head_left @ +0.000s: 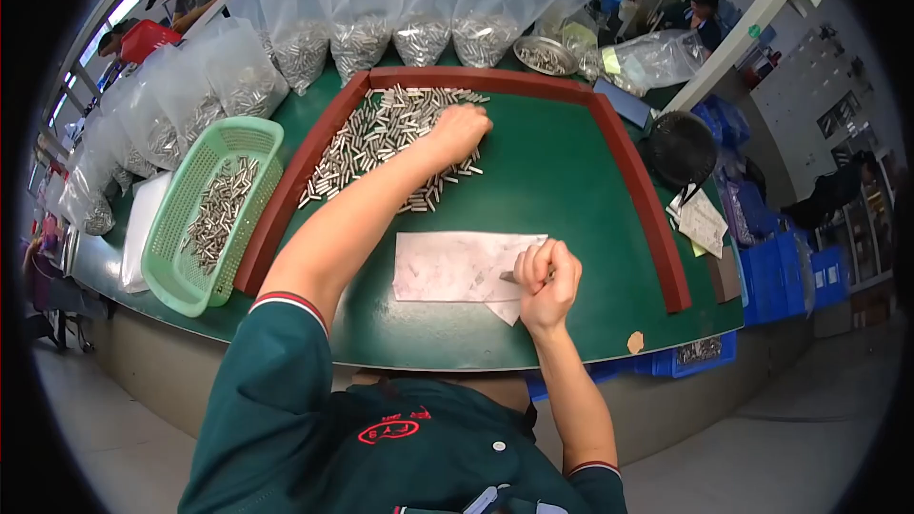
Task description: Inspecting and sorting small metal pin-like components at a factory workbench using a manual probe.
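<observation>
A wide heap of small metal pins (367, 138) covers the far left of the green tabletop. My left hand (461, 133) reaches over the right side of this heap with its fingers curled down; its fingertips and anything in them are hidden. Closer to me lies a stained whitish cloth or paper sheet (443, 266), flat on the table. Over the sheet's right end my right hand (549, 284) is closed, and the end of a small grey metal pin (507, 276) sticks out from its left side.
Dark red bars (640, 192) frame the work area on three sides. A green plastic basket (160, 262) with metal pins stands left. Clear bags of metal parts (362, 24) line the back and left. A metal bowl (546, 55) and a black round container (680, 148) stand beyond the frame.
</observation>
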Available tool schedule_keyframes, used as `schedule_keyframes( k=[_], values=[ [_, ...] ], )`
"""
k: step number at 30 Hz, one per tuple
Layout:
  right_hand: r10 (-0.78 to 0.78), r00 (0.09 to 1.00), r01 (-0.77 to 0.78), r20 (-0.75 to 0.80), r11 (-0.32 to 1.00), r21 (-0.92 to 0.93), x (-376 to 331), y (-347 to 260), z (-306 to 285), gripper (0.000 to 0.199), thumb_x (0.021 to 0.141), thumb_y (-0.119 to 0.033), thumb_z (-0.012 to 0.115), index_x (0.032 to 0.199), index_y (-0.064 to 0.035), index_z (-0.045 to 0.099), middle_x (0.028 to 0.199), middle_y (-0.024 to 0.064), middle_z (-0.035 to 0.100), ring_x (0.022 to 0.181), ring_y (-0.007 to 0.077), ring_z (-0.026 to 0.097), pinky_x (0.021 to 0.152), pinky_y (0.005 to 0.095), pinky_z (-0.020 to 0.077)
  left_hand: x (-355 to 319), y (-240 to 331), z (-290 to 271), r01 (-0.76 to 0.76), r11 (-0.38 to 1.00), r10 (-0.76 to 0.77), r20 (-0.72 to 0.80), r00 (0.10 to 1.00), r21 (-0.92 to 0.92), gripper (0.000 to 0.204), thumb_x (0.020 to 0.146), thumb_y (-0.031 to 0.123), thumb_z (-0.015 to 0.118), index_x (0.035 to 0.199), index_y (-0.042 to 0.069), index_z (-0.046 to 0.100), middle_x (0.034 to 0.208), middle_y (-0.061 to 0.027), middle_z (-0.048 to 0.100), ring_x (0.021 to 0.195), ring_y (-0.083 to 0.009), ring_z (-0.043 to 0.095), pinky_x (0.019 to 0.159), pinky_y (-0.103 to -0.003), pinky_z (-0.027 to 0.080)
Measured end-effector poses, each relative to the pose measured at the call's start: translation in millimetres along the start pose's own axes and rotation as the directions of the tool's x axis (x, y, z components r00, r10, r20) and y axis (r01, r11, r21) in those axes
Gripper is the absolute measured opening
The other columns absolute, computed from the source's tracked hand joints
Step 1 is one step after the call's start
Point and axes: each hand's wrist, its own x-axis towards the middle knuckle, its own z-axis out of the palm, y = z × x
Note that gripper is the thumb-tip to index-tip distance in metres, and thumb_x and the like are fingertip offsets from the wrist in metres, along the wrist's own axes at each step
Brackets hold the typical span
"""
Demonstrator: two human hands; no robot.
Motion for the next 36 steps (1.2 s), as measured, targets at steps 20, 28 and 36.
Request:
schedule_keyframes(
  k=[20, 28, 36],
  values=[
    [0.16, 0.975, -0.167, 0.156, 0.985, 0.033, 40, -14, 40, 0.039, 0.089, -0.02, 0.031, 0.051, -0.0092, 0.028, 0.045, 0.001, 0.03, 0.044, 0.0096, 0.023, 0.043, 0.0245, 0.0216, -125, 102, -104, 0.231, 0.849, -0.12, 0.252, 0.96, -0.475, 0.01, 0.071, 0.004, 0.06, 0.079, 0.0, 0.055, 0.074, -0.0109, 0.05, 0.072, -0.0277, 0.051, 0.064, -0.036, 0.042],
    [0.195, 0.979, -0.205, 0.066, 0.951, 0.233, 34, 26, 29, 0.044, 0.093, -0.025, 0.032, 0.051, -0.01, 0.027, 0.044, -0.0027, 0.025, 0.04, 0.0061, 0.02, 0.039, 0.0232, 0.0176, -134, 97, -100, 0.283, 0.818, -0.208, 0.203, 0.957, -0.5, 0.009, 0.067, 0.0, 0.06, 0.074, 0.002, 0.056, 0.073, -0.0091, 0.049, 0.069, -0.0264, 0.049, 0.062, -0.036, 0.041],
    [0.219, 0.976, -0.212, 0.003, 0.942, 0.259, 36, 35, 25, 0.046, 0.094, -0.029, 0.027, 0.051, -0.0126, 0.025, 0.042, -0.0029, 0.022, 0.04, 0.0069, 0.013, 0.04, 0.0241, 0.0154, -135, 96, -97, 0.316, 0.804, -0.249, 0.196, 0.948, -0.504, 0.01, 0.065, -0.001, 0.061, 0.073, 0.002, 0.057, 0.072, -0.0075, 0.049, 0.067, -0.0242, 0.05, 0.06, -0.034, 0.04]
  ],
)
